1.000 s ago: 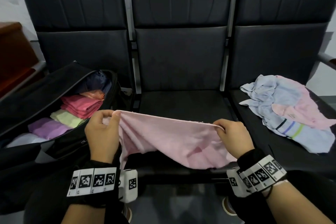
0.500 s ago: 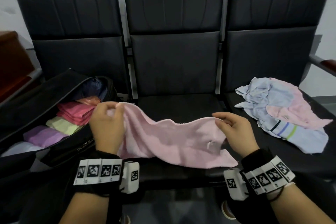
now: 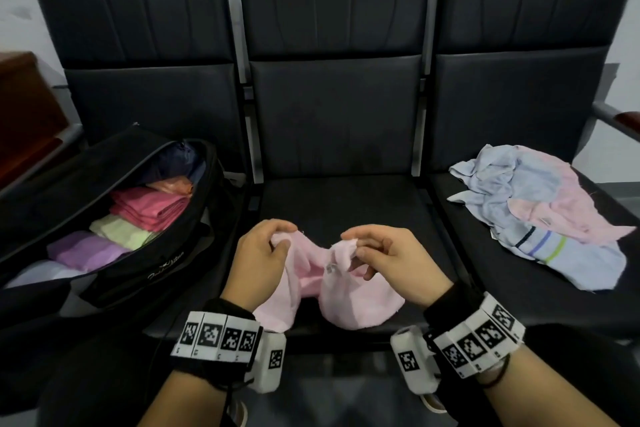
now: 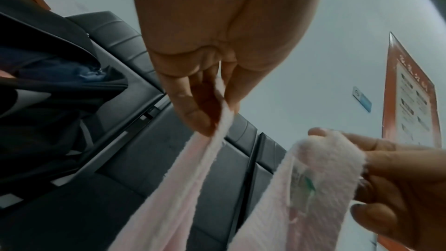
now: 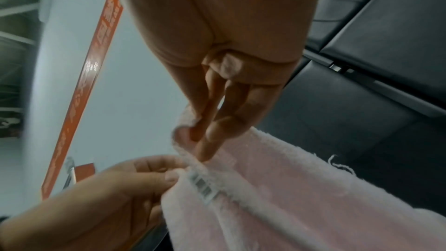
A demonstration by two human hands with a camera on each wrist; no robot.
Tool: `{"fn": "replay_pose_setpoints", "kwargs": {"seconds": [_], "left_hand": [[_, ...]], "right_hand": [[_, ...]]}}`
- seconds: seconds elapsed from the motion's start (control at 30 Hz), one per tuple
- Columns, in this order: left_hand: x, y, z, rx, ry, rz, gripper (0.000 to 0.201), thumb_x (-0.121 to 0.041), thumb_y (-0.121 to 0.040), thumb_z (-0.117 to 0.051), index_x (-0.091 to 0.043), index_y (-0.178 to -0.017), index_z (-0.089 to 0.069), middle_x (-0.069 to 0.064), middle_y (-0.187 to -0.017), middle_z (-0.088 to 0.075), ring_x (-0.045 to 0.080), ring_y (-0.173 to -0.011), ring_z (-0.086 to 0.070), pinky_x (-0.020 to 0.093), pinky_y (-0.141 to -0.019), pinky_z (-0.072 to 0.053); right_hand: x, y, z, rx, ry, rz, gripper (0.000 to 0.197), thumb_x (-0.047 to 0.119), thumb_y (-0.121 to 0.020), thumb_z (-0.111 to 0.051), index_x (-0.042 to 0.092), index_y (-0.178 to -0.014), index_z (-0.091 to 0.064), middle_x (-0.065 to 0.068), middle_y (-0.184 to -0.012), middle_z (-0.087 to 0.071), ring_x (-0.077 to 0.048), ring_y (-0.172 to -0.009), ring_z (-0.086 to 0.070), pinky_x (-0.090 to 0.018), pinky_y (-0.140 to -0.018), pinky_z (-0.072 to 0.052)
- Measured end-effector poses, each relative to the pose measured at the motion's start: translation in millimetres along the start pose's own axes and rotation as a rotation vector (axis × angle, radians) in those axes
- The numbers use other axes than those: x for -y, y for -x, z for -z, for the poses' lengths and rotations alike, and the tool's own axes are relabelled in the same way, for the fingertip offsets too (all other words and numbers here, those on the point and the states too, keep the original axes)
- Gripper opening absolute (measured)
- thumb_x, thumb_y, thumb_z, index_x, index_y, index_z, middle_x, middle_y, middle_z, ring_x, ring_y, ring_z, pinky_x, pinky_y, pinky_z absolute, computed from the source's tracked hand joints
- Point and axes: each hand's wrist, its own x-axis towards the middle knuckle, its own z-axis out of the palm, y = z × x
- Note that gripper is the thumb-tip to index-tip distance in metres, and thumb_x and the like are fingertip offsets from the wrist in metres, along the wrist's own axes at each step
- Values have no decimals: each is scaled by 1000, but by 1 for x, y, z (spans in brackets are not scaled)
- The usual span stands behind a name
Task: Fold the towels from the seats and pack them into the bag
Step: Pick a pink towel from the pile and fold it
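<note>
A pale pink towel (image 3: 349, 302) hangs doubled over the front of the middle seat (image 3: 339, 198). My left hand (image 3: 266, 253) pinches one top corner of it, and my right hand (image 3: 377, 253) pinches the other corner close beside it. The left wrist view shows the pink towel (image 4: 183, 188) edge caught between thumb and fingers. The right wrist view shows the pink towel (image 5: 277, 198) with a barcode label (image 5: 202, 186) near the pinched corner. An open black bag (image 3: 145, 274) on the left seat holds folded towels (image 3: 149, 204) in pink, green and purple.
A loose heap of blue and pink towels (image 3: 540, 211) lies on the right seat. A brown wooden piece (image 3: 24, 107) stands at the far left. An armrest (image 3: 616, 121) juts out at the far right.
My hands have moved together from a wide spread, bringing the two top corners of the pink towel close, so the towel now hangs doubled instead of stretched flat.
</note>
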Motion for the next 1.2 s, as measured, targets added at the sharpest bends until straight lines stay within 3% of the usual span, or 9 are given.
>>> {"fn": "replay_pose_setpoints", "kwargs": {"seconds": [0.1, 0.2, 0.27, 0.43, 0.57, 0.77, 0.97, 1.1, 1.2], "left_hand": [[-7, 2, 0, -9, 60, 3, 34, 1, -87, -64, -28, -103, -67, -24, -90, -66, -6, -83, -62, 6, -73, -45], [-21, 4, -1, -9, 135, -22, 32, 1, -84, -69, -27, -98, -67, -8, -88, -70, 8, -78, -66, 17, -68, -53], [-29, 7, -1, 26, 237, -25, 27, 0, -83, -74, -23, -96, -70, -2, -88, -72, 8, -78, -69, 18, -67, -53], [-36, 15, -2, 94, 379, -36, 17, -1, -82, -77, -12, -95, -75, 1, -87, -75, 7, -77, -71, 16, -67, -53], [-30, 16, 2, 117, 368, -23, 18, -5, -85, -76, -16, -99, -76, -2, -91, -76, 9, -83, -72, 19, -72, -55], [-27, 14, 4, 167, 326, -47, 19, -10, -90, -72, -23, -104, -75, -5, -98, -76, 12, -93, -73, 25, -80, -58], [-32, 18, 5, 250, 306, -90, 37, 6, -84, -63, -21, -106, -75, -4, -100, -76, 13, -96, -73, 28, -83, -59], [-34, 20, 1, 229, 291, -64, 25, -10, -85, -76, -27, -103, -75, -4, -94, -76, 15, -89, -74, 35, -80, -61], [-32, 17, 0, 179, 272, -67, 21, -9, -86, -75, -25, -101, -77, -6, -92, -77, 14, -88, -73, 37, -80, -61]], "right_hand": [[9, -3, -13, 13, 46, 43, 27, 5, -92, -62, 28, -97, -74, 0, -86, -77, -15, -79, -75, -19, -59, -53], [21, -7, -24, 20, 70, 100, 11, 14, -88, -71, 24, -89, -75, 1, -78, -76, -13, -73, -74, -17, -58, -51], [27, -10, -29, 14, 80, 123, 1, 18, -86, -75, 19, -86, -74, 0, -73, -74, -11, -67, -71, -15, -57, -49], [29, -15, -35, -60, 243, 226, 5, 23, -81, -80, 20, -83, -76, 6, -77, -69, -9, -72, -65, -17, -66, -48], [27, -17, -34, -112, 246, 253, 12, 27, -79, -82, 23, -73, -72, 9, -83, -59, -10, -76, -59, -18, -67, -47], [25, -19, -37, -49, 191, 137, 36, 52, -81, -71, 21, -65, -62, -1, -59, -56, -5, -54, -48, -19, -51, -39], [18, -24, -40, -139, 203, 60, 38, 34, -88, -72, 24, -55, -57, 10, -48, -49, -2, -48, -43, -17, -49, -35], [17, -24, -45, -185, 231, 41, 38, 37, -88, -72, 21, -56, -60, 10, -47, -50, -3, -48, -45, -18, -51, -36], [18, -25, -47, -171, 226, 38, 38, 36, -91, -69, 16, -59, -64, 8, -49, -51, -2, -49, -45, -16, -52, -35]]}}
